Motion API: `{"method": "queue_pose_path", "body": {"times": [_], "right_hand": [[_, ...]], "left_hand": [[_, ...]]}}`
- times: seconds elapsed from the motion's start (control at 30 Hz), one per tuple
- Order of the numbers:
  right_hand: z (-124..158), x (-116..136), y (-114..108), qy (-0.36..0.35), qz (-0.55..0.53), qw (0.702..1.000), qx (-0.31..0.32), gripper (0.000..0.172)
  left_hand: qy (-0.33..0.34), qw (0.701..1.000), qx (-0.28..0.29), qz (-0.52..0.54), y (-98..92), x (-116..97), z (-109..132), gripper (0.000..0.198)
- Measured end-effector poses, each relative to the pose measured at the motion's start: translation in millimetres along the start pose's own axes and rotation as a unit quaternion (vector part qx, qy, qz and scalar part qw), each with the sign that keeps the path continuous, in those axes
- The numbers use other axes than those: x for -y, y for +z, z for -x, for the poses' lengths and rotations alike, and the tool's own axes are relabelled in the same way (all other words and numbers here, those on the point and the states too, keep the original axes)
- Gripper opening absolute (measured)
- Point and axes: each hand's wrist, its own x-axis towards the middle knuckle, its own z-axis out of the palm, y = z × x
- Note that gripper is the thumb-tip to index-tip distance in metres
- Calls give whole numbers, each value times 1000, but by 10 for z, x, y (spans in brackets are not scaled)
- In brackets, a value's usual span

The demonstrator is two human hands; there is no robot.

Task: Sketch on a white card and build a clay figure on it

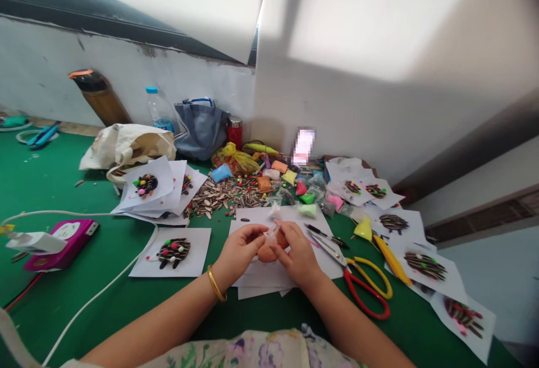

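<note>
Over white sheets of paper [261,285] in the middle of the green table, my left hand [241,250] and my right hand [300,251] pinch a small clear plastic bag [272,237] between them. Orange-brown clay [266,253] shows between the hands, beneath the clear plastic. My fingers partly cover both. Just behind the hands lie a small bag of white clay [275,209] and a pale green one [307,210]. A black pen [326,235] and scissors [357,278] with red and yellow handles lie beside my right hand.
Sunflower seeds [219,194] and colourful clay packets [264,183] are spread at the back. Seed-and-clay pictures on paper [196,264] flank the hands. A magenta power strip [63,244] with a white cable is at the left. Bags, bottles and a phone [304,146] stand by the wall.
</note>
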Motion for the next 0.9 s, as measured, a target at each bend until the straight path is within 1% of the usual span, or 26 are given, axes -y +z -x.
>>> {"method": "queue_pose_path", "body": {"times": [0.07,0.17,0.27,0.33,0.47,0.63,0.77,0.9], "right_hand": [[2,3,13,1,-5,1000,2,50],[7,10,29,2,-7,1000,9,50],[17,1,39,4,-2,1000,14,50],[22,-11,43,6,-3,1000,15,51],[18,-30,51,16,-24,999,18,49],[1,-55,75,32,-73,997,13,48],[1,-94,91,40,-110,993,13,48],[9,-130,98,40,-136,990,14,49]], "left_hand": [[3,1000,-1,-12,-3,16,-7,28],[-5,1000,13,-13,-1,41,-11,28],[4,999,5,-39,-10,65,-7,25],[34,996,-10,-86,-25,74,1,21],[112,977,-23,-179,-53,75,25,16],[180,957,2,-226,-60,64,59,25],[214,941,23,-261,-65,55,79,34],[221,920,38,-321,-62,63,84,37]]}}
